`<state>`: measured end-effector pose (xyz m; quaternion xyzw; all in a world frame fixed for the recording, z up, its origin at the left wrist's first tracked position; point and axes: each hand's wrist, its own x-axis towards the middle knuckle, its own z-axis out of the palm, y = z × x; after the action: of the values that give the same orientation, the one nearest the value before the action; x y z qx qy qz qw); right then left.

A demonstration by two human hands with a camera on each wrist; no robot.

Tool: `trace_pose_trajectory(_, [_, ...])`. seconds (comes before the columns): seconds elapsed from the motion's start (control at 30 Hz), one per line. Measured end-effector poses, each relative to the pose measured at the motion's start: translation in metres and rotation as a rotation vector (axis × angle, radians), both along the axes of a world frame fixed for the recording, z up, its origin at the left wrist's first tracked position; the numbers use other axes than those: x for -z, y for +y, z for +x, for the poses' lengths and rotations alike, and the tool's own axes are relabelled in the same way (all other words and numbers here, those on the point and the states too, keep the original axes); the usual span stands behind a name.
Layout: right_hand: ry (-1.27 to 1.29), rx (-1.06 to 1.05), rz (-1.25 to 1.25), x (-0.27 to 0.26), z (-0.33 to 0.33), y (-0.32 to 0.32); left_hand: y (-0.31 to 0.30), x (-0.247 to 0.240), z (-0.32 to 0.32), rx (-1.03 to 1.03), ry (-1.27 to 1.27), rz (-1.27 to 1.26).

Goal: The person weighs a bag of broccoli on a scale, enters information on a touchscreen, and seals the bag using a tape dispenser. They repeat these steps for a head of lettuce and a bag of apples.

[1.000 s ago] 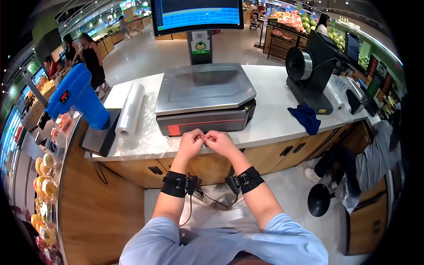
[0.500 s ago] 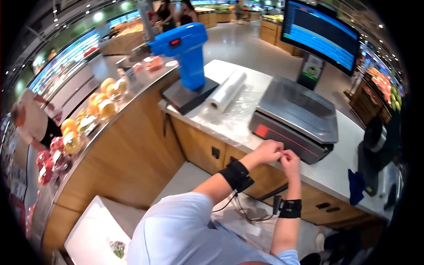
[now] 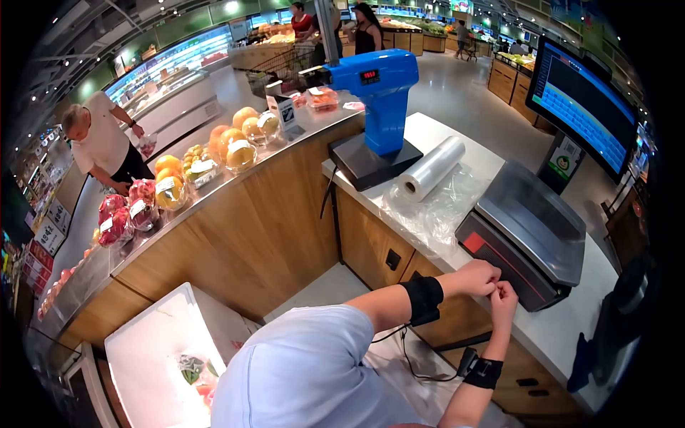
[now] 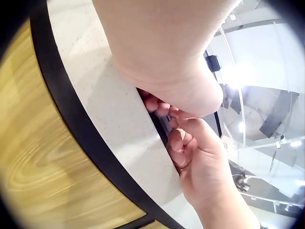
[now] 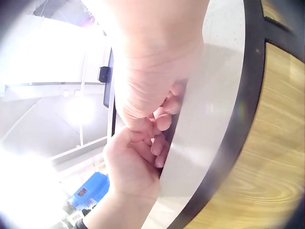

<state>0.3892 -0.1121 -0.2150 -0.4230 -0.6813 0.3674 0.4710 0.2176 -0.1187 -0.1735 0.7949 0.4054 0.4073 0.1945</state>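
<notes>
Both hands meet at the counter's front edge, just before a metal-topped weighing scale [image 3: 531,221]. In the head view, my left hand [image 3: 477,277] has its fingers curled, and its tips touch those of my right hand [image 3: 504,298]. Close up in the left wrist view, the right hand [image 4: 205,167] shows bent fingers and a thumb against the left hand [image 4: 195,95]. From the right wrist the same contact shows, with the left hand [image 5: 131,162] below. No object shows between the fingers. The scale's dark front, with a red patch, stands right behind them.
A clear plastic bag roll [image 3: 432,170] lies left of the scale, beside a blue device [image 3: 385,93] with red digits. A monitor [image 3: 585,107] stands behind. Packed fruit [image 3: 235,146] lines the left ledge; a white foam box [image 3: 157,342] stands below. Across the ledge, a person [image 3: 107,139] bends forward.
The head view has swung left, so the scale and hands now appear farther right and the fruit ledge and foam box come into view. Both hands stay together before the scale.
</notes>
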Motion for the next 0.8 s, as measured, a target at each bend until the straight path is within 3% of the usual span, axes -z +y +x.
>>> trace_pose_trajectory(0.17, [0.034,-0.033,-0.039,-0.003,0.003,-0.001,-0.002,-0.002,0.001,-0.008,-0.009,0.041])
trace_pose_trajectory(0.37, [0.262,-0.169,-0.161,-0.012,0.005,-0.005,-0.006,0.001,0.003,-0.009,0.053,0.102])
trace_pose_trajectory(0.8, [0.222,-0.168,-0.193,-0.020,0.012,-0.003,-0.011,-0.003,0.009,-0.076,0.301,0.157])
